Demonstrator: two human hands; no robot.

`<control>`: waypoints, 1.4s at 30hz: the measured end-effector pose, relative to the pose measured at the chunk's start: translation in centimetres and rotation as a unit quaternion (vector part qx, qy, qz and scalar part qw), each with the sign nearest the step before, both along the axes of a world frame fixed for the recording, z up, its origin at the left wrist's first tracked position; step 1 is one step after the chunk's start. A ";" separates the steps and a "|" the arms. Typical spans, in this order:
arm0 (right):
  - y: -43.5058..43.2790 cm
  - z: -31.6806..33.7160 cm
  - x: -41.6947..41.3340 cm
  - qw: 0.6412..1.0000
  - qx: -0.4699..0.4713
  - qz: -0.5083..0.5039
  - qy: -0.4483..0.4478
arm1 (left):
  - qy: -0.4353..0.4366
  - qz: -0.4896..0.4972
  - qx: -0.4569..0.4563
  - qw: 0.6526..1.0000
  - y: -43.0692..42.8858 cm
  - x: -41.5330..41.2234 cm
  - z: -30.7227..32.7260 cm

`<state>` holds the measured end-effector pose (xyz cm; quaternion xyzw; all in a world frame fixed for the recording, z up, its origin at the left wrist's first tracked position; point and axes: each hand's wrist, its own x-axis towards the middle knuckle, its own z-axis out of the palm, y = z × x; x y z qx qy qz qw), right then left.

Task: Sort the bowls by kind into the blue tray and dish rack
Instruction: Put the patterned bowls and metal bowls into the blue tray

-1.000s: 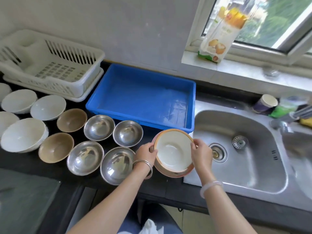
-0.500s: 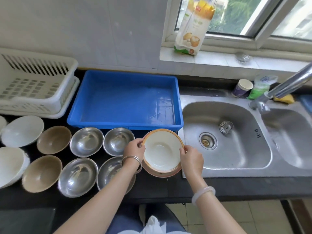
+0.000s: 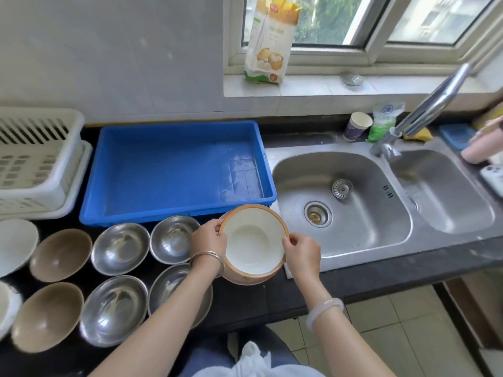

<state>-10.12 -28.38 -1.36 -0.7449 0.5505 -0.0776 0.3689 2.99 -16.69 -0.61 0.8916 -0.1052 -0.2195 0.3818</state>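
Both of your hands are on one orange-rimmed bowl (image 3: pixel 254 240), white inside. Your left hand (image 3: pixel 209 239) grips its left rim, thumb on the edge and fingers curled round the outside. Your right hand (image 3: pixel 302 251) pinches the right rim between thumb and fingers. The bowl faces up near the front edge of the counter (image 3: pixel 272 297), between the metal bowls and the sink (image 3: pixel 353 240). You cannot tell whether it rests on the counter or is lifted clear of it.

To your left, along the front of the counter, four steel bowls (image 3: pixel 119 248) stand in two rows of two, and your left forearm crosses over the nearest right one. Further left are two brown bowls (image 3: pixel 61 254), one behind the other. Beyond them, at the left edge, white bowls (image 3: pixel 16 246) are partly cut off.

Behind the steel bowls, the blue tray (image 3: pixel 177 214) holds nothing, its front right corner just behind the held bowl. The dish rack (image 3: pixel 40 159) stands beside the tray at the back left corner. Past the sink rise the tap (image 3: pixel 432 104) and a paper cup (image 3: pixel 358 126). A printed bag (image 3: pixel 272 39) stands on the window sill (image 3: pixel 299 89).
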 end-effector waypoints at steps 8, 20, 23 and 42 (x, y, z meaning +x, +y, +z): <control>-3.9 4.2 -3.3 0.997 -0.027 -0.071 -0.021 | 0.027 -0.067 -0.046 0.996 -4.2 -0.7 2.8; -7.6 2.0 -10.9 0.987 -0.002 -0.161 0.020 | 0.113 -0.138 -0.032 0.983 -9.1 -7.1 -0.1; -7.8 0.8 -11.8 0.986 0.003 -0.163 0.028 | 0.121 -0.146 -0.022 0.982 -9.4 -7.9 -0.8; -8.0 -2.0 -13.2 0.986 0.065 -0.150 -0.026 | 0.139 -0.129 -0.032 0.981 -9.3 -8.6 -2.1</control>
